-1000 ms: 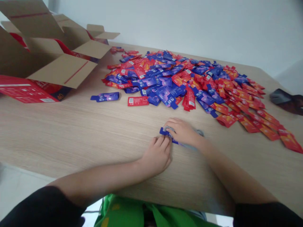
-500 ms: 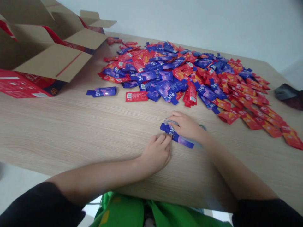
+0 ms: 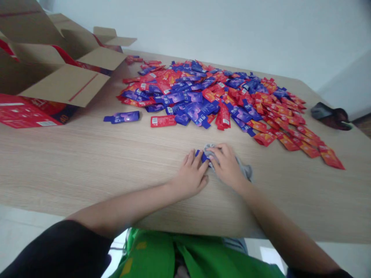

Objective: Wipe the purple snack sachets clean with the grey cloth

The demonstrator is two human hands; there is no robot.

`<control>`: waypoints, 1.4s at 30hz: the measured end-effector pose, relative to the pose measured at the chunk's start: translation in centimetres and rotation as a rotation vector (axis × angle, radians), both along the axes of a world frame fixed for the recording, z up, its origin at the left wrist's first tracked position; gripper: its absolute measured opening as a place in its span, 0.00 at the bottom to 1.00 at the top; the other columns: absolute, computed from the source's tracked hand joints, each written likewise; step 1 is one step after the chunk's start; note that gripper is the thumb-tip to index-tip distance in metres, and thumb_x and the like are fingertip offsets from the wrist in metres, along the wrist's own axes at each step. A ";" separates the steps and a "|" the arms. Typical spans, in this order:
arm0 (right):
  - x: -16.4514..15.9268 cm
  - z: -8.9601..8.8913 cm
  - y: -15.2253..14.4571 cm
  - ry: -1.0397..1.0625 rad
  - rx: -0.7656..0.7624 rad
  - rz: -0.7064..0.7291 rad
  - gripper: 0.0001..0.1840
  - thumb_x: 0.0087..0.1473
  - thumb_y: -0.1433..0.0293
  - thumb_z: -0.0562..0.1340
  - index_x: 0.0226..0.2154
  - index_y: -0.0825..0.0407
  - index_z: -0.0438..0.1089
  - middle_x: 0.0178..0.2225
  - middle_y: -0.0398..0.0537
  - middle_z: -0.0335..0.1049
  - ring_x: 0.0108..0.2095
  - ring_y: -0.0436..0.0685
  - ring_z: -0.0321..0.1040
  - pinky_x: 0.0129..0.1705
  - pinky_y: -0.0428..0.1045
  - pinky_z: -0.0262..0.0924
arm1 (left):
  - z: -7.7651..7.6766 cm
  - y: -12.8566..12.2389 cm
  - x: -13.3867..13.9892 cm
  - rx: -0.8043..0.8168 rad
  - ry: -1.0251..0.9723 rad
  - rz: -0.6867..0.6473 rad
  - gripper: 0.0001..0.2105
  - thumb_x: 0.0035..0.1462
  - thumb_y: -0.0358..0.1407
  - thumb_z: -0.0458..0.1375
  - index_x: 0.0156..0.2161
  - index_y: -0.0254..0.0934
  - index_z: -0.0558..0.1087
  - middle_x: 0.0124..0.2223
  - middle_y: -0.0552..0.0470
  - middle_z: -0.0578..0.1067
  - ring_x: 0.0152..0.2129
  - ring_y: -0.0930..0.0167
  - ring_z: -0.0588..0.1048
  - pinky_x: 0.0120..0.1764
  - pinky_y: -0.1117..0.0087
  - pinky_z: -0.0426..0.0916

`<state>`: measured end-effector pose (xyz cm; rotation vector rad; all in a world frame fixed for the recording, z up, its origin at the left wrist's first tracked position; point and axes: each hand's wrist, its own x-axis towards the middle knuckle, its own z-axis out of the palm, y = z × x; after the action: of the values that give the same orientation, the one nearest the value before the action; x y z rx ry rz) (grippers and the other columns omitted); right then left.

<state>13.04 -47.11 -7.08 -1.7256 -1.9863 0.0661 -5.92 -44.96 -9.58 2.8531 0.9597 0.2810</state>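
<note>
A purple-blue pouch (image 3: 203,157) lies flat on the table in front of me, mostly covered by my hands and a cloth. My left hand (image 3: 191,175) rests on its left end, fingers spread and laid flat. My right hand (image 3: 227,164) is closed on a grey cloth (image 3: 245,170) and presses it against the pouch. The cloth bunches under my fingers and trails out to the right of the hand.
A heap of red and purple pouches (image 3: 185,88) covers the back of the table (image 3: 87,166). One purple pouch (image 3: 123,117) and one red pouch (image 3: 163,121) lie nearer. Open cardboard boxes (image 3: 66,83) stand at left. A dark object (image 3: 330,116) sits at right.
My left fingers have stretched out flat over the pouch. My right hand has shifted with the cloth, which now covers the pouch's right part. The whole view has moved slightly.
</note>
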 end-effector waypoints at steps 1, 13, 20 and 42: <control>-0.2 -0.9 -0.2 -0.070 -0.019 -0.005 0.17 0.63 0.66 0.52 0.50 0.50 0.70 0.47 0.56 0.65 0.49 0.64 0.63 0.51 0.60 0.59 | 0.0 0.3 -0.2 -0.006 0.000 -0.008 0.27 0.63 0.43 0.50 0.64 0.31 0.59 0.66 0.36 0.58 0.64 0.49 0.53 0.61 0.52 0.53; -1.1 -1.1 2.4 0.246 0.210 -0.125 0.18 0.63 0.70 0.47 0.50 0.52 0.65 0.48 0.55 0.61 0.50 0.58 0.62 0.54 0.56 0.58 | 0.6 0.5 -1.0 0.068 0.029 -0.046 0.26 0.65 0.43 0.48 0.61 0.27 0.64 0.62 0.40 0.66 0.60 0.53 0.60 0.60 0.55 0.56; -2.9 -2.8 3.3 -0.209 -0.041 -0.086 0.20 0.63 0.66 0.51 0.53 0.56 0.66 0.54 0.60 0.63 0.52 0.66 0.59 0.52 0.60 0.54 | 0.7 0.5 -0.9 0.066 0.062 -0.043 0.23 0.63 0.40 0.49 0.57 0.26 0.69 0.61 0.39 0.68 0.60 0.53 0.61 0.59 0.56 0.58; -4.0 -2.5 2.9 -0.232 -0.038 -0.086 0.28 0.63 0.59 0.51 0.58 0.61 0.61 0.57 0.66 0.60 0.54 0.68 0.57 0.54 0.61 0.54 | 0.6 -0.4 -0.6 0.079 0.087 0.026 0.19 0.63 0.37 0.50 0.53 0.29 0.73 0.55 0.38 0.73 0.59 0.54 0.65 0.56 0.54 0.62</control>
<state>9.01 -44.22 -9.60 -1.9161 -2.0806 -0.1326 -6.56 -45.37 -9.02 2.9486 1.0249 0.2031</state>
